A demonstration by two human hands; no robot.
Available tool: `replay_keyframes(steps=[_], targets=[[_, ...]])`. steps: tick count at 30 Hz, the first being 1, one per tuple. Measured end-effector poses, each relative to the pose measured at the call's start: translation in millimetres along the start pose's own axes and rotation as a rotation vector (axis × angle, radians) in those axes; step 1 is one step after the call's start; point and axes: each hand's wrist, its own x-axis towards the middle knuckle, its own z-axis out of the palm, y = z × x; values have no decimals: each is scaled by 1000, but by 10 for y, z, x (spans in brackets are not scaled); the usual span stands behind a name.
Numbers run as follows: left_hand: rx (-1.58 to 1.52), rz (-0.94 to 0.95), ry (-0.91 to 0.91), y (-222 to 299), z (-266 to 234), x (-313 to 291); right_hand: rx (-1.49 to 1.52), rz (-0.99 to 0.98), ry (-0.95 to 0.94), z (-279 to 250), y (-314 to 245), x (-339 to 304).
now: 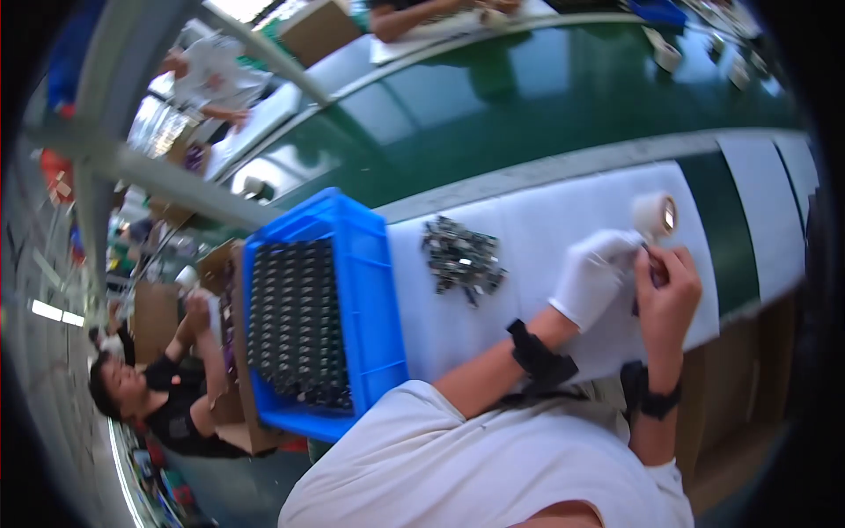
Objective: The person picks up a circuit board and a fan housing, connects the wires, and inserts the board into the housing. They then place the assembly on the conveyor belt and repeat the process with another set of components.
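My left hand [594, 277] wears a white glove. Its fingertips are pinched together beside the right hand, and what they hold, if anything, is too small and blurred to name. My right hand [669, 295] is bare, its fingers closed around a small dark purple part [657, 271]. Both hands are above the white work sheet [537, 207]. Just beyond the fingertips is a roll of pale tape [653, 214]. A loose pile of small metal parts [462, 255] lies on the sheet to the left of my hands.
A blue crate [365, 308] with rows of dark parts [295, 317] stands at the left. Beyond the sheet runs a green conveyor belt [528, 88]. A co-worker [167, 396] is beside cardboard boxes at the far left; other people work across the belt. A metal post [119, 97] rises upper left.
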Motion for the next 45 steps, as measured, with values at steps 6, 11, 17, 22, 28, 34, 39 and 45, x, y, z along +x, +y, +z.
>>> replay_keyframes(steps=[6, 11, 17, 22, 28, 34, 39, 45], targets=[[69, -1, 4, 39, -51, -11, 3, 73, -17, 53, -63, 16], [120, 34, -10, 57, -44, 32, 12, 83, -58, 54, -11, 50], [133, 25, 8, -4, -41, 62, 70, 46, -32, 80, 18, 64], [27, -107, 8, 56, -27, 115, 45, -3, -168, -216, 255, 223], [79, -153, -7, 198, -93, 136, 232, -57, -525, -208, 435, 912], [287, -4, 217, 249, -249, 179, 341, -88, -958, 55, 598, 1564], [169, -127, 214, 211, -140, 222, 229, 82, -428, 438, 1861, 2619], [227, -85, 156, 91, -179, 221, -60, -136, -327, 1434, 951, 2604]])
